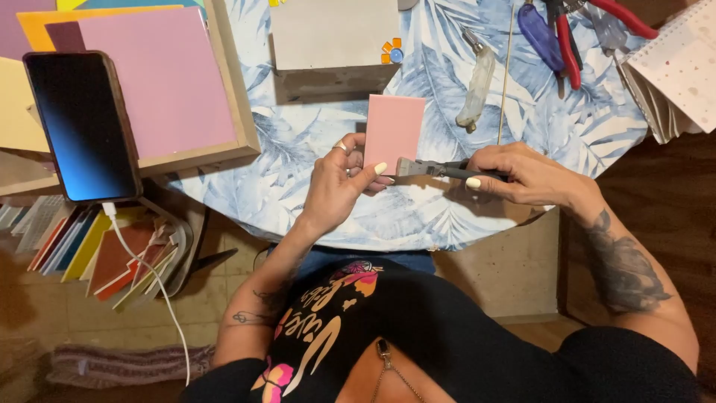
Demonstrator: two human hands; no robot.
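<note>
Left hand (339, 179) pinches pink tile (394, 133) at lower edge, long axis upright. Right hand (522, 175) clasps pliers (436, 169), jaws meeting tile's lower right edge.

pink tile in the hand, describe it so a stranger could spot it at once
Start at the round table with the blue leaf-print cloth. Near its front edge the left hand holds the pink tile, small and rectangular. Unlike the larger pink sheet in the wooden tray, pliers bite its lower edge.
</note>
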